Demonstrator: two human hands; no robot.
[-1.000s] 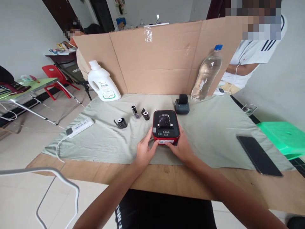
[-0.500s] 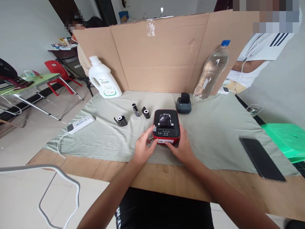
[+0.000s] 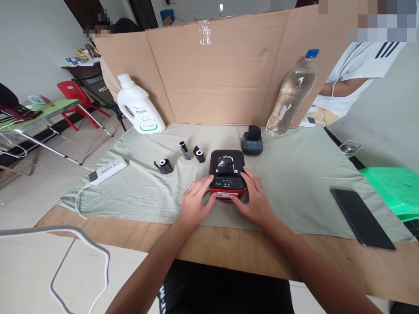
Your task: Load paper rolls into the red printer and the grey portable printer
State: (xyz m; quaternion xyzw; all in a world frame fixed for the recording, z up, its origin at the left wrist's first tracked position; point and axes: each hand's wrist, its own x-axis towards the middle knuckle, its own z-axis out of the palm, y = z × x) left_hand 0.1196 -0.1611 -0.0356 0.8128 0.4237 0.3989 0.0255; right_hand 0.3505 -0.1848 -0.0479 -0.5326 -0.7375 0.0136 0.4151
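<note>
A black-topped label printer [image 3: 226, 180] with a red base sits on the cloth in front of me, a strip of shiny black label [image 3: 225, 165] on its top. Around its left front corner is my left hand [image 3: 195, 201], fingers on the side and top edge, thumb at the front. My right hand [image 3: 255, 196] grips the opposite corner, fingertips on the top's right edge and thumb against the front. Left of the printer lie three small black label rolls [image 3: 166, 165]. A smaller dark grey printer [image 3: 252, 141] stands behind it to the right.
At the back, a cardboard screen [image 3: 212, 78] rises behind a white jug [image 3: 140, 107] and a tilted water bottle [image 3: 291, 98]. A power strip [image 3: 108, 171] lies left, a phone [image 3: 362, 218] right. Beyond the right edge is a green stool [image 3: 393, 187]. Other people are partly visible behind the screen.
My right fingers have shifted from the printer's right side up onto its top edge. My left fingers have also moved slightly at the left edge. The printer stays in place.
</note>
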